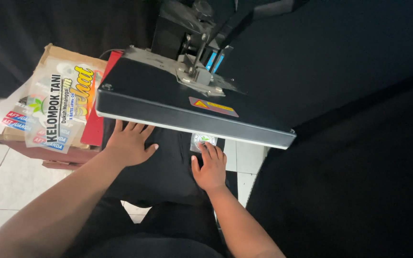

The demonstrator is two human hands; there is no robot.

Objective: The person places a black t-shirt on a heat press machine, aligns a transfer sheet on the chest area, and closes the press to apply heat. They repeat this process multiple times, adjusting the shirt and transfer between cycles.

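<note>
Resting on black cloth point(168, 167) (tiled floor point(5, 177) below): hands.

low gap under the raised press plate point(187, 107), box of printed sheets point(58, 107) crowding the left

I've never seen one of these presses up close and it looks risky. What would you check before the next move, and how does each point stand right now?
1. Flat black metal press plate raised above the garment: ok.
2. Left hand flat on the black fabric garment: ok.
3. Right hand fingers touching the small round white-and-green transfer: ok.
4. Both hands out from under the plate: not ok.
5. Transfer sitting straight: cannot tell, partly hidden.
6. Plate hot: cannot tell.
</note>
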